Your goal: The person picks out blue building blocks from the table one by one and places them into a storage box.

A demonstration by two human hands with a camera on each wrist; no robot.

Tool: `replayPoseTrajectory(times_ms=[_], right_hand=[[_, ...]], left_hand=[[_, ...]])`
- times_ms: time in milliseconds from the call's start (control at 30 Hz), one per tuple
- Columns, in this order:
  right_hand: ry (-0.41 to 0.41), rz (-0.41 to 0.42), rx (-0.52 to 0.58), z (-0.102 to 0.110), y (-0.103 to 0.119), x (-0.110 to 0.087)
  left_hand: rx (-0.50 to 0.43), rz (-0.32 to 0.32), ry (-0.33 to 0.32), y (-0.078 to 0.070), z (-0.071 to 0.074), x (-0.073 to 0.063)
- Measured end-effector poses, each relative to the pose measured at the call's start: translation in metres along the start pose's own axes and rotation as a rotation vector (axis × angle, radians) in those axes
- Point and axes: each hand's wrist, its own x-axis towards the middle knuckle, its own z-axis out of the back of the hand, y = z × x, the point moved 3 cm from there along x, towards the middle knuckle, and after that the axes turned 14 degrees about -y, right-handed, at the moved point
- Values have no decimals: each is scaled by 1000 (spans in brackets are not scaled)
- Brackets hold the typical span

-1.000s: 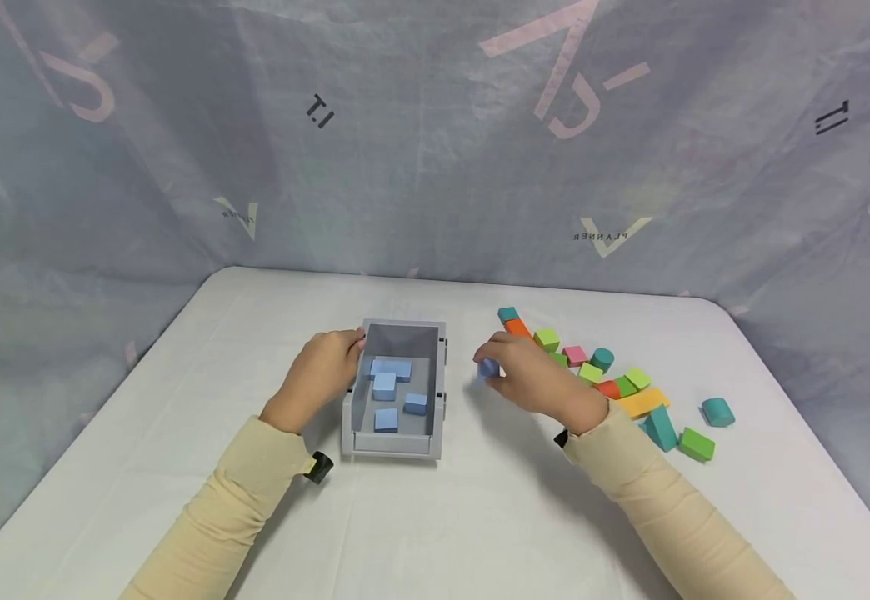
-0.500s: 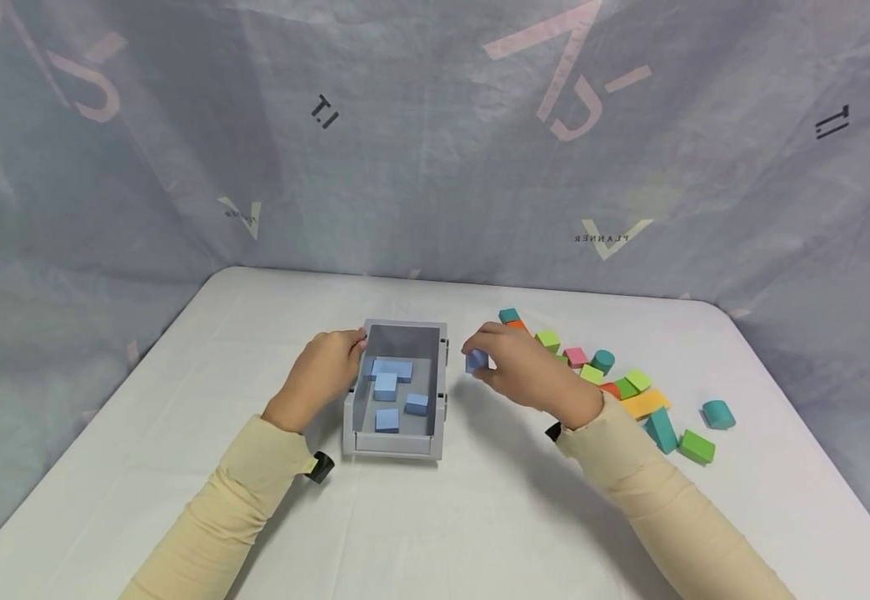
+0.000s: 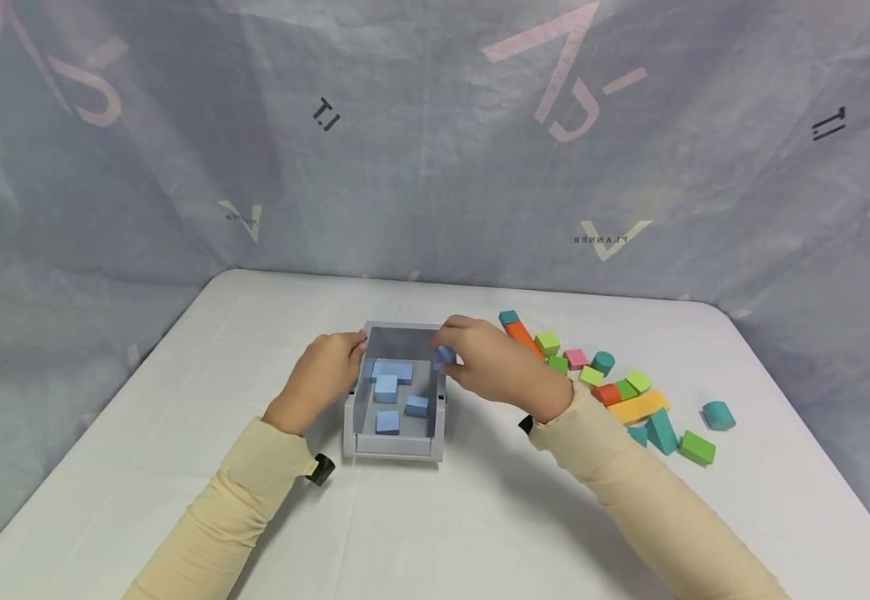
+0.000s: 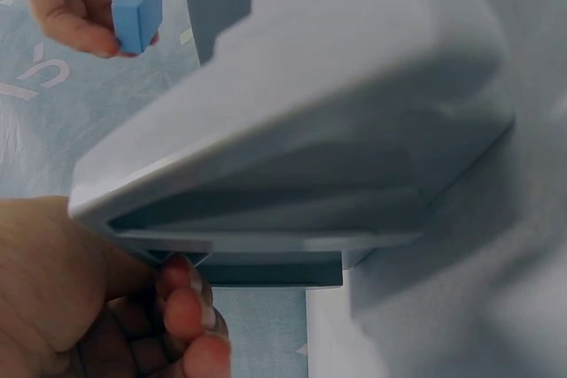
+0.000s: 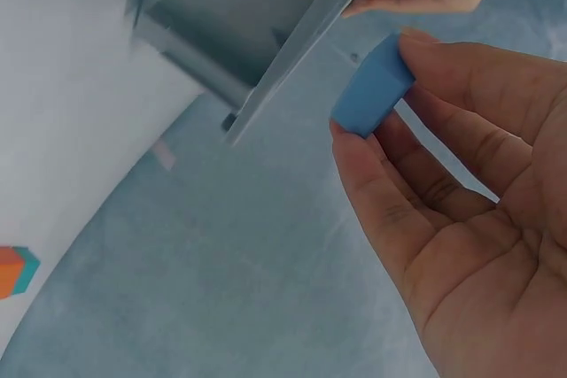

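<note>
A grey open-topped bin point(image 3: 399, 447) stands on the white table with several light-blue blocks point(image 3: 386, 387) lying in it. My left hand point(image 3: 324, 377) grips the bin's left wall near the far corner, thumb at the rim; the left wrist view has its curled fingers point(image 4: 184, 312) under the rim. Pinched between thumb and fingertips of my right hand point(image 3: 497, 358) is a blue block point(image 5: 374, 86). In the head view that block point(image 3: 445, 356) overlaps the bin's right wall, and the right wrist view places it beyond the rim, apart from the wall.
Right of the bin lies a loose group of coloured blocks: an orange bar point(image 3: 525, 339), a yellow bar point(image 3: 639, 407), a teal triangle point(image 3: 662, 431), a teal cylinder point(image 3: 603, 362) and a green block point(image 3: 697, 447). A further teal piece point(image 3: 718, 415) lies farther right. Grey cloth point(image 3: 435, 167) hangs behind the table.
My right hand has moved left with the blue block, from beside the coloured blocks to the bin's right wall. The left hand and the bin have stayed in place.
</note>
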Motion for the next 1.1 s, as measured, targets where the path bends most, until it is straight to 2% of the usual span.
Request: replayPoseTrajectory(times_ms=[333, 600, 833, 1100], right_hand=[[56, 22, 8, -15, 11, 12], [145, 147, -23, -43, 21, 13], [176, 222, -132, -60, 25, 8], [218, 227, -132, -66, 26, 9]], left_hand=[[-7, 19, 20, 0, 0, 1], [-10, 17, 27, 2, 0, 0], [-6, -7, 2, 2, 1, -1], [14, -12, -14, 2, 1, 0]])
